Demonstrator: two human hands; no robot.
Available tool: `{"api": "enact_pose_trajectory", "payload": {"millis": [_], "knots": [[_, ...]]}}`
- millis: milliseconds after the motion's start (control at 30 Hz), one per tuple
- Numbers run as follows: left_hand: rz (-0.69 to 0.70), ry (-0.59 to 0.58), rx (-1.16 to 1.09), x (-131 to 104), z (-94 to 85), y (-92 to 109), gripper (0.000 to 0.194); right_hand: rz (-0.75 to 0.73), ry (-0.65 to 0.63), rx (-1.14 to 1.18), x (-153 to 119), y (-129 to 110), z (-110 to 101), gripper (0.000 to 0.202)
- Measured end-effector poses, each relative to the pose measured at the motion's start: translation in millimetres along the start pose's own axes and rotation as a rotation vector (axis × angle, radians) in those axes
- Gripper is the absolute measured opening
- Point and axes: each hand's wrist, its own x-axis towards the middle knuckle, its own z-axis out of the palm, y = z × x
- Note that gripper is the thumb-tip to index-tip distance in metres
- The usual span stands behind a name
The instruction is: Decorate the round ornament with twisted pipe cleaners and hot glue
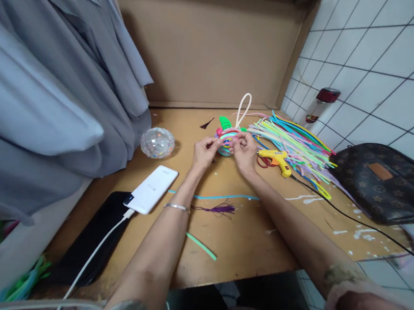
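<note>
My left hand (205, 152) and my right hand (244, 149) meet at the far middle of the wooden table. Between them is a small colourful ornament (229, 133) with curved strips, a green leaf (225, 122) and a cream loop (244, 107) rising behind. The fingers of both hands are pinched at its near side, each on part of it. Fine detail between the fingertips is too small to tell. A yellow glue gun (277, 160) lies just right of my right hand.
Coloured pipe strips (290, 141) and a dark patterned bag (395, 184) are at the right. A clear ball (157, 143), a white power bank (152, 189) and a black phone (98, 245) sit left. A purple tassel (222, 208) lies between my forearms. Cardboard (206, 46) stands behind.
</note>
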Motion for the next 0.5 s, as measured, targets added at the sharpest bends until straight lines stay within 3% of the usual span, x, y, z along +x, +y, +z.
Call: {"api": "enact_pose_trajectory", "payload": {"millis": [367,500], "knots": [[0.029,0.009,0.062,-9.2,4.6,0.3,0.033,-0.017,0.000,-0.094,1.3,11.4,-2.8,0.016],[0.011,0.062,0.071,-7.7,5.8,-2.8,0.030,-0.045,-0.069,-0.104,-0.3,11.3,-3.4,0.017]]}}
